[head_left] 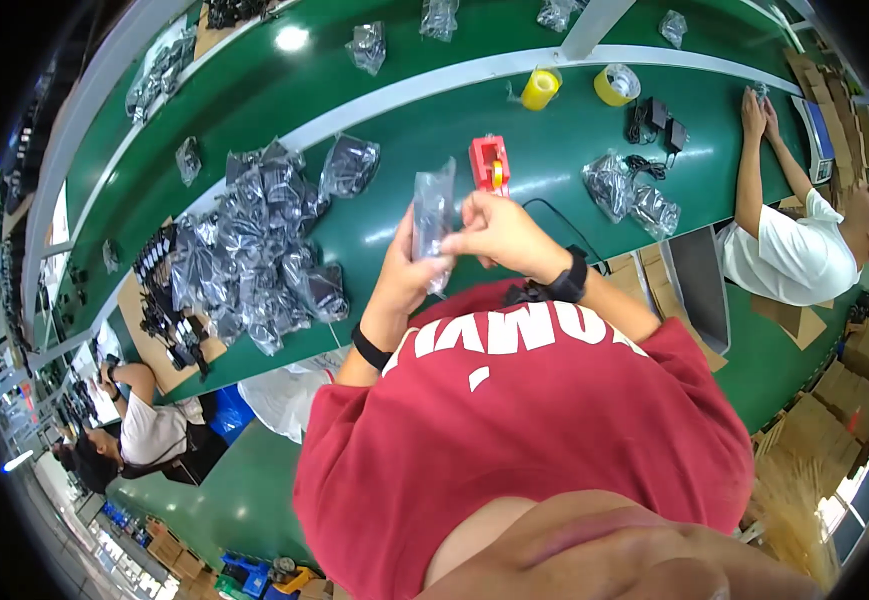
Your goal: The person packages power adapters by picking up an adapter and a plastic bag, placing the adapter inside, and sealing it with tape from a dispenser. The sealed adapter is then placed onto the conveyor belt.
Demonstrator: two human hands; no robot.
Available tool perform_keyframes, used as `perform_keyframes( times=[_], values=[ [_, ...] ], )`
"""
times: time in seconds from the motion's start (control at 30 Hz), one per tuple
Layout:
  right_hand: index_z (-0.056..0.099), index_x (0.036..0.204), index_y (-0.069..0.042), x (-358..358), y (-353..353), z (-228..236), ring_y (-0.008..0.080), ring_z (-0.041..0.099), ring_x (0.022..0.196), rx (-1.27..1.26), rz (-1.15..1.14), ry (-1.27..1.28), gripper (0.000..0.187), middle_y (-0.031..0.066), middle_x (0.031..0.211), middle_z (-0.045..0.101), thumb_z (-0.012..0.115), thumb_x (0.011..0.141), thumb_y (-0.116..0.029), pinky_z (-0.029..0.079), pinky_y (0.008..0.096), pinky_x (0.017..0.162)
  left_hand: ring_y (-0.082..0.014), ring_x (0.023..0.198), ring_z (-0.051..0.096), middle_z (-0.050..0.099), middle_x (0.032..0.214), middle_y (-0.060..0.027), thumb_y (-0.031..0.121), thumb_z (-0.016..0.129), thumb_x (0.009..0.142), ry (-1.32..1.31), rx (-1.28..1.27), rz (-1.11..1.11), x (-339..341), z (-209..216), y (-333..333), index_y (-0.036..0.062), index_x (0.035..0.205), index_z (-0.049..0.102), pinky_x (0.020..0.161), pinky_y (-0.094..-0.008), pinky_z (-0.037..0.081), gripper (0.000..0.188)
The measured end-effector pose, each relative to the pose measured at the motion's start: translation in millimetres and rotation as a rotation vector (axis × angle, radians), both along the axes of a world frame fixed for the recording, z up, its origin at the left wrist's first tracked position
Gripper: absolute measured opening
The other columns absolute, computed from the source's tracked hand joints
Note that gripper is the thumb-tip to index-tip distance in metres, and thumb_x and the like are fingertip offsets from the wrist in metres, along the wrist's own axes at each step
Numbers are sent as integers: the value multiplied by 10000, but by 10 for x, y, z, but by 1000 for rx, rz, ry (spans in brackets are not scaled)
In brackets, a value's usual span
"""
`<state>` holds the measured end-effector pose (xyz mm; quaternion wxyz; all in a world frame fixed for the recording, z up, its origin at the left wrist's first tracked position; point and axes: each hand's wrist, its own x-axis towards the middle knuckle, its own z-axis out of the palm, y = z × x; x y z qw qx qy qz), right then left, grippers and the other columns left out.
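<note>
Clear plastic bags, too many to count, heap (254,245) at my left; my left hand (409,272) grips one upright bag (431,215), my right hand (494,232) pinches its top; contents unclear. One red dispenser (489,165), two yellow tape rolls (540,88) far right.

The room is bright all over. Light comes from lamps up above me. One lamp makes a round white spot of glare on the shiny green surface (254,90), near the top. Small white glints also sit on the crinkly clear plastic bags with dark parts inside (254,250), piled on my left. Shadows are soft and short. My red cotton shirt with white letters (524,420) looks clear and sharp. The skin-coloured shape at the very bottom is too close and looks blurry. The picture is round, with black corners. Straight lines bend near the rim, and things there look squashed and small.
</note>
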<state>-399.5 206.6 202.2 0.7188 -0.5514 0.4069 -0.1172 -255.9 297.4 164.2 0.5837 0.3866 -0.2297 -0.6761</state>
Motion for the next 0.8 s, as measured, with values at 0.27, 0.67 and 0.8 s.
perform_keyframes(
  times=[0.27,0.67,0.8],
  values=[
    [547,969,-17,-271,-418,-258,108,552,802,107,429,-150,391,29,863,600,730,625,-47,455,264,735,-212,1112,417,409,1216,-158,130,675,537,-834,-161,-400,76,300,-342,15,1329,195,939,-282,303,933],
    [412,1161,-50,-405,-448,-578,170,545,928,287,444,-551,518,81,988,551,636,696,-14,523,265,604,-228,1100,431,430,1182,-170,112,648,544,-1197,-336,-559,-291,714,-505,-11,1318,201,919,-301,334,902],
    [488,1039,-28,-634,-465,-595,181,595,777,136,145,-339,298,90,851,583,563,755,-79,530,283,516,-211,1131,394,398,1222,-152,106,643,549,-960,-147,-411,-481,723,-618,-27,1313,201,934,-299,317,892]
  ],
)
